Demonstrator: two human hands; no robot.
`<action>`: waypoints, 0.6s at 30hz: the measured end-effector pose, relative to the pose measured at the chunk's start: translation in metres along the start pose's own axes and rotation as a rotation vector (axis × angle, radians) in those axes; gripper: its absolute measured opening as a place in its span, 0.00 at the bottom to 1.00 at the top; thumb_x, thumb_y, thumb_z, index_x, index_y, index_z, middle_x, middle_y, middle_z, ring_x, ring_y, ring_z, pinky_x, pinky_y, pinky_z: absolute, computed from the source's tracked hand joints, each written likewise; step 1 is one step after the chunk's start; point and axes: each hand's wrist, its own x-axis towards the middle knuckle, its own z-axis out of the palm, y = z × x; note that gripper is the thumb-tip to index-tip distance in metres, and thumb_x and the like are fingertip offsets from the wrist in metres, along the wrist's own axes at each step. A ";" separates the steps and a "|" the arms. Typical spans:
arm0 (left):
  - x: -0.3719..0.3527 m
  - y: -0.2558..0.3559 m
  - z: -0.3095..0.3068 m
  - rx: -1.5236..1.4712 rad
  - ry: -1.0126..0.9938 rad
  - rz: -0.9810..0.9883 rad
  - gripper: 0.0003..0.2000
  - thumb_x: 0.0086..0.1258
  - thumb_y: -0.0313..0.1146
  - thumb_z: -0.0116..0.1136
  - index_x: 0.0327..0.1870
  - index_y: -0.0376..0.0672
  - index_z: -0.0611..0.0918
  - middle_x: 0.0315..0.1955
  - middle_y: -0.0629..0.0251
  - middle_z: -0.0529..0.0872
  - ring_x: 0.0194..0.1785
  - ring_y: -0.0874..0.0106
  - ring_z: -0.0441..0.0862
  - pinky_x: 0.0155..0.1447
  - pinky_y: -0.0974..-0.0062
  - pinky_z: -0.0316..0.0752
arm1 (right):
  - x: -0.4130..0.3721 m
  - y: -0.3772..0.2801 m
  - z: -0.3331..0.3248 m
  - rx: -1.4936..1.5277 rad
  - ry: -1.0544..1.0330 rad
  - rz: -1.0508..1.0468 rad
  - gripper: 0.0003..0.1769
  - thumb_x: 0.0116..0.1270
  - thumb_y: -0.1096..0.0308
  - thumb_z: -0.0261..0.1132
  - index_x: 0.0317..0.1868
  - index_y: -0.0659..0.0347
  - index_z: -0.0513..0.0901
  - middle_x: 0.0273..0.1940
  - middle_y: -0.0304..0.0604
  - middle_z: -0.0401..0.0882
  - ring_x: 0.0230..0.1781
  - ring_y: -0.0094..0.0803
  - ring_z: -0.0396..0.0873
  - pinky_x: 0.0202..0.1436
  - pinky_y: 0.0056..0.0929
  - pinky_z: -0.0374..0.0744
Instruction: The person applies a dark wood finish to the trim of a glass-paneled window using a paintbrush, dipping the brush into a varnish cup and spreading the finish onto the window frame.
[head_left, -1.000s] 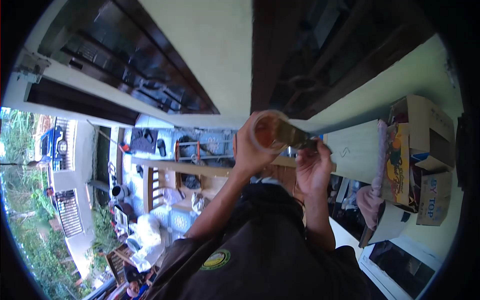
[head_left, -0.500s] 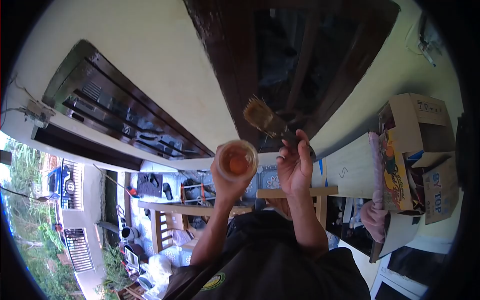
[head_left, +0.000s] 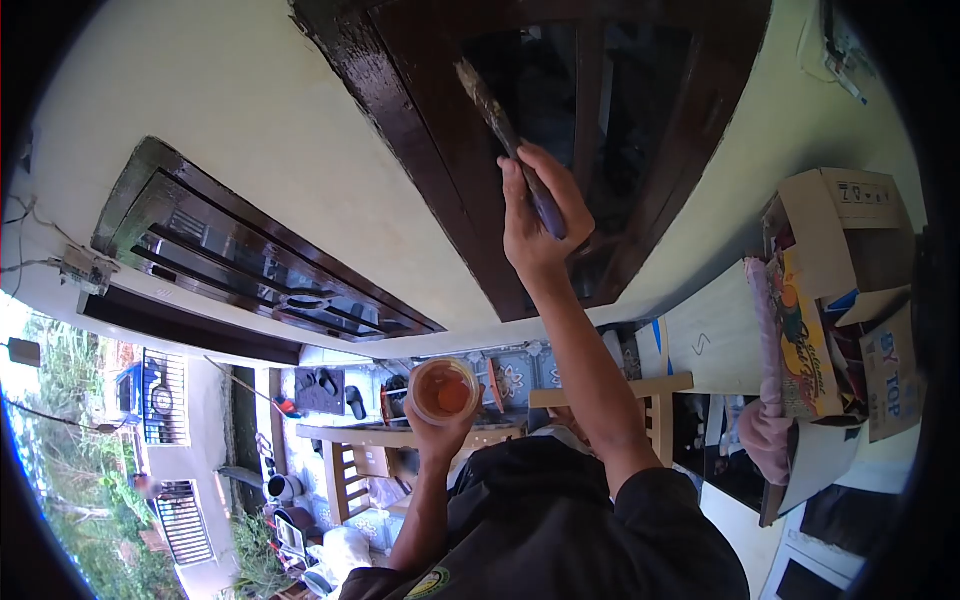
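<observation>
- Paintbrush (head_left: 505,125) gripped in closed right hand (head_left: 538,225), bristles against dark window frame (head_left: 400,110).
- Cup (head_left: 442,390) of orange liquid clasped by left hand (head_left: 436,428), well below frame.

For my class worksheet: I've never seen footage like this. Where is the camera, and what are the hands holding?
There is no machine: these are a person's bare hands, filmed by one wide-angle camera worn on the head. The right hand holds a brush, its bristles at a dark brown window frame in a pale wall. The left hand holds a clear cup of orange-brown liquid lower down. Cardboard boxes stand at the right.
</observation>
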 end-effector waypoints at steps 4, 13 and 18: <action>-0.001 0.005 -0.002 -0.012 0.023 -0.036 0.25 0.48 0.28 0.77 0.48 0.39 0.76 0.39 0.65 0.82 0.42 0.74 0.81 0.51 0.75 0.76 | 0.012 0.003 0.015 -0.057 0.067 -0.190 0.10 0.63 0.78 0.68 0.45 0.68 0.82 0.41 0.50 0.85 0.42 0.36 0.86 0.44 0.26 0.83; -0.005 -0.015 -0.009 -0.114 0.040 -0.159 0.26 0.49 0.27 0.77 0.48 0.39 0.75 0.39 0.65 0.81 0.42 0.74 0.80 0.50 0.76 0.76 | -0.008 0.012 0.019 -0.105 0.032 -0.148 0.12 0.57 0.78 0.71 0.43 0.64 0.84 0.38 0.49 0.84 0.37 0.40 0.85 0.40 0.30 0.83; -0.001 -0.017 -0.015 -0.033 -0.031 -0.028 0.25 0.55 0.16 0.68 0.53 0.39 0.71 0.43 0.66 0.76 0.46 0.77 0.76 0.49 0.78 0.76 | -0.021 0.010 0.002 -0.134 0.019 -0.117 0.12 0.57 0.78 0.71 0.43 0.64 0.84 0.39 0.49 0.84 0.37 0.40 0.85 0.40 0.29 0.83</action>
